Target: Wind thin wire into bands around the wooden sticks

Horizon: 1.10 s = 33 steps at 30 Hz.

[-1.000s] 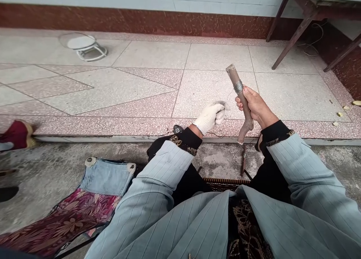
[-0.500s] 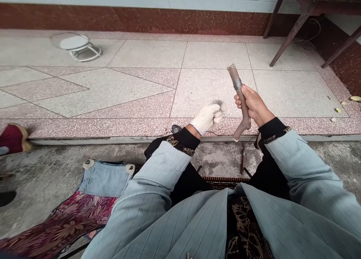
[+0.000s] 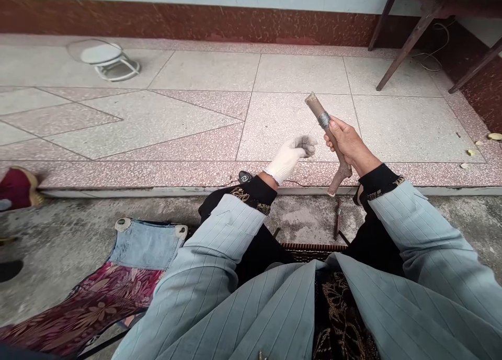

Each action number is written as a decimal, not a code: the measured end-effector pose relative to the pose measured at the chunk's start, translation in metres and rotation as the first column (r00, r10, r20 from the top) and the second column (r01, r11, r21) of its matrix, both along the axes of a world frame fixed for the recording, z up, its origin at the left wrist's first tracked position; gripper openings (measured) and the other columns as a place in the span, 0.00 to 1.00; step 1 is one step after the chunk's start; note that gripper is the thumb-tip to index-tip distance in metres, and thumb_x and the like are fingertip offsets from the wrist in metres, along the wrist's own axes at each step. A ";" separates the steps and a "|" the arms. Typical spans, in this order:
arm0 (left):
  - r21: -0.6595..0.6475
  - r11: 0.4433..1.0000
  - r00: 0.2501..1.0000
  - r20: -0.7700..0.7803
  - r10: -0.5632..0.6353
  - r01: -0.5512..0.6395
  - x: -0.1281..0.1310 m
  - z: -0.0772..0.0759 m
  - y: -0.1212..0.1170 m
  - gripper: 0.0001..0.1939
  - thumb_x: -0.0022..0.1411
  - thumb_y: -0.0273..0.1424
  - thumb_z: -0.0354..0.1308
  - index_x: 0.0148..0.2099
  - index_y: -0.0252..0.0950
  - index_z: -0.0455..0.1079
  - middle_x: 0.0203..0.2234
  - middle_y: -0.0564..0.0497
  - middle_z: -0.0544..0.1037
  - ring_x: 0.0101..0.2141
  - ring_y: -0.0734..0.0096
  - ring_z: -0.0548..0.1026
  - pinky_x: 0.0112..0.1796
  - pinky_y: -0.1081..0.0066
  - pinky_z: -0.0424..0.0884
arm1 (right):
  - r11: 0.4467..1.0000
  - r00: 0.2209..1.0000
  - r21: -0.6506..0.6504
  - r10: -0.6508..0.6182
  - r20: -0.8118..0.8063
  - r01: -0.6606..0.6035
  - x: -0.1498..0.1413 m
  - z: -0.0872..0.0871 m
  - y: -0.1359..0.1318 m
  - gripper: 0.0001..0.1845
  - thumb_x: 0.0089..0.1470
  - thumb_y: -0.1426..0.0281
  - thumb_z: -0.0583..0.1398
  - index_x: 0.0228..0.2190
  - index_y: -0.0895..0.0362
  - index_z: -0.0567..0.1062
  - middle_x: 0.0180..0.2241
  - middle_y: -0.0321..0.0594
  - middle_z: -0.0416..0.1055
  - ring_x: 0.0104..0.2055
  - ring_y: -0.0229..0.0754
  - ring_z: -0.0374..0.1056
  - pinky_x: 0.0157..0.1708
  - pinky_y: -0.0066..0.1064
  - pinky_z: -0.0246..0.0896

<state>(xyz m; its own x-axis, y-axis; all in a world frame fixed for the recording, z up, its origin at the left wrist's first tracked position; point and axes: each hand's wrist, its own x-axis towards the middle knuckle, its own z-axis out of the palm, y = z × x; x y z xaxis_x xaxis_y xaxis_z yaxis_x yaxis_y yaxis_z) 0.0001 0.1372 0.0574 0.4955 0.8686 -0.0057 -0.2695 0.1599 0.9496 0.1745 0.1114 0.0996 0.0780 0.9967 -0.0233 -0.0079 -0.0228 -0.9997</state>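
Observation:
My right hand (image 3: 352,146) is bare and wrapped round the lower middle of a crooked wooden stick (image 3: 341,161), which tilts up to the left. Close above my thumb, thin metal wire (image 3: 323,120) is wound in a tight band round the stick. My left hand (image 3: 289,156), in a white knitted glove, is to the left of the stick and apart from it. Its fingers are curled together around the fine loose end of the wire, which runs from the band to the glove and is hard to make out.
A small white stool (image 3: 113,62) stands on the tiled floor at the far left. A wooden table (image 3: 425,20) is at the upper right. Denim and floral fabric (image 3: 147,247) hangs beside me at lower left. Another person's red shoe (image 3: 18,188) shows at the left edge.
The stick has swung and its upper end now leans further left. My left hand has turned, its curled fingers loosening slightly. My right hand keeps its hold on the stick.

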 end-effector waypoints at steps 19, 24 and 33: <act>0.414 0.910 0.898 -0.404 0.175 0.009 -0.004 0.011 -0.011 0.10 0.70 0.32 0.46 0.44 0.36 0.69 0.20 0.55 0.73 0.24 0.75 0.71 0.31 0.74 0.64 | 1.000 0.999 -0.004 -0.029 0.016 0.029 -0.001 -0.005 0.000 0.25 0.60 0.51 0.58 0.52 0.52 0.71 0.22 0.34 0.62 0.21 0.34 0.57 0.18 0.27 0.51; 0.270 0.950 0.947 -0.229 0.224 -0.159 -0.001 0.002 -0.007 0.11 0.70 0.35 0.45 0.38 0.38 0.65 0.15 0.59 0.65 0.18 0.76 0.67 0.27 0.73 0.64 | 0.997 0.991 -0.075 -0.025 -0.130 0.016 -0.004 0.001 -0.006 0.21 0.61 0.52 0.57 0.48 0.52 0.69 0.24 0.32 0.62 0.21 0.33 0.58 0.19 0.25 0.52; 0.173 0.982 0.993 -0.095 -0.064 0.080 -0.007 0.015 -0.019 0.09 0.67 0.35 0.52 0.35 0.37 0.65 0.13 0.62 0.54 0.15 0.81 0.55 0.26 0.72 0.64 | 0.995 0.993 -0.089 -0.051 -0.106 0.042 0.007 0.000 -0.002 0.17 0.64 0.55 0.56 0.47 0.53 0.68 0.22 0.30 0.61 0.20 0.32 0.57 0.17 0.24 0.51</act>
